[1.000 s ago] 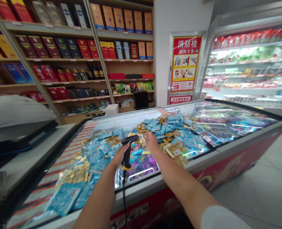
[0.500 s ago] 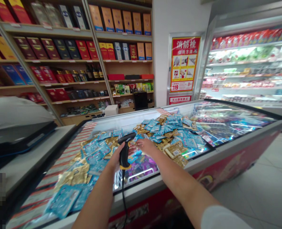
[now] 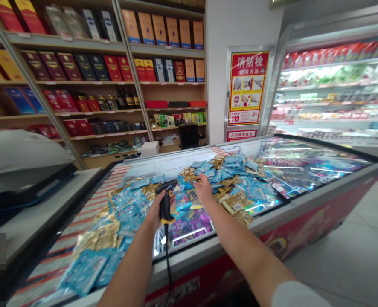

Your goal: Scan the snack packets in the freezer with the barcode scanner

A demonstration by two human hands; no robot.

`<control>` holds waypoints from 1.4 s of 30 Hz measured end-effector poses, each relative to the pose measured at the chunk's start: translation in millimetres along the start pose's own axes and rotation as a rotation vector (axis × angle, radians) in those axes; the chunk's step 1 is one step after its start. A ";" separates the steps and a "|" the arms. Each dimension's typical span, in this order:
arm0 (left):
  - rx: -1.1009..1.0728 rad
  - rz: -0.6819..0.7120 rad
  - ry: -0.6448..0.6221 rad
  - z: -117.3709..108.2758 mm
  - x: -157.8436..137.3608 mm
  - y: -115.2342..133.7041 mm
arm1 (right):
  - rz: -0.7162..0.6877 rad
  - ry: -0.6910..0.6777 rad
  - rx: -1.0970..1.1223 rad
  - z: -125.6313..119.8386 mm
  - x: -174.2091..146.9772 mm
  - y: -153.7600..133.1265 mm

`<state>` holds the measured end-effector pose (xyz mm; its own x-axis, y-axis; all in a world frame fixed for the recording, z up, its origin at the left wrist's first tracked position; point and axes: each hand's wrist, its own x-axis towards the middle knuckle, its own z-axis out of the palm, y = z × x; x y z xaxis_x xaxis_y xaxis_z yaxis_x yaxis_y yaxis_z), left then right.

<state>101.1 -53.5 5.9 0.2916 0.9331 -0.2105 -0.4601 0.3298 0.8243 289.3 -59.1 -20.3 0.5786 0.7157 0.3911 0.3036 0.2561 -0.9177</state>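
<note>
My left hand (image 3: 155, 209) is closed around the handle of a black and yellow barcode scanner (image 3: 166, 204), its cord hanging down over the freezer edge. My right hand (image 3: 203, 190) reaches over the near side of a pile of blue packets (image 3: 227, 172) and gold packets (image 3: 235, 202). Its fingers look partly bent and apart, and no packet shows in them. A second spread of blue packets (image 3: 85, 266) and gold packets (image 3: 101, 234) lies left of the scanner. All of them rest on the glass top of a chest freezer (image 3: 193, 241).
A counter (image 3: 56, 192) with a dark flat device stands at the left, where a person in a white top (image 3: 22, 149) is partly in view. Behind are shelves of boxed bottles (image 3: 93, 66). A lit open fridge (image 3: 339, 85) stands at the back right.
My right hand has moved away from the scanner, up and to the right, to the packet pile. The scanner has shifted slightly left in my left hand.
</note>
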 end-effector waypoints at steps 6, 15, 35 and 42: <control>-0.060 0.071 0.080 -6.2 9.4 2.6 | 0.067 0.226 0.032 -7.4 4.3 -4.3; -0.113 0.081 0.092 -5.2 6.4 6.3 | 0.131 0.072 0.012 -10.1 14.7 4.2; -0.040 0.100 0.070 -6.7 6.7 2.6 | 0.260 0.042 0.543 -14.3 19.2 -0.4; -0.005 0.096 0.053 -6.6 6.2 1.2 | -0.305 0.017 -0.315 -21.0 6.0 -7.1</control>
<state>96.8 -46.4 2.1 0.2012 0.9667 -0.1583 -0.4881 0.2391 0.8394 306.5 -70.2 -10.0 0.4383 0.6268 0.6442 0.6767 0.2416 -0.6955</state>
